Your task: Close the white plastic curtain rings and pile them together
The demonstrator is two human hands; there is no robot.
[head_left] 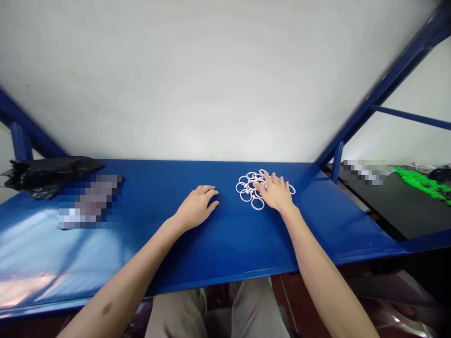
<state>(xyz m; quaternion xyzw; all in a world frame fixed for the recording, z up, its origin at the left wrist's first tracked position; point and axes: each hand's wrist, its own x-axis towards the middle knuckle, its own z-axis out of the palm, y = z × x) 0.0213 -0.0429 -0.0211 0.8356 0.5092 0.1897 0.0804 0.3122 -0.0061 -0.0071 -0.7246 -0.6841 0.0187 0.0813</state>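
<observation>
A loose cluster of thin white rings, each with a small knob, lies on the blue tabletop right of centre. My right hand rests over the right part of the cluster, fingers spread, hiding some rings beneath it. Whether it presses on them I cannot tell. To the left, my left hand lies on the bare blue surface, palm down with fingers stretched out, apart from the rings. Neither hand grips anything.
A crumpled black plastic bag lies at the far left, beside a blurred flat object. Blue metal posts frame the table against a white wall. On a black table to the right sits a bright green pile.
</observation>
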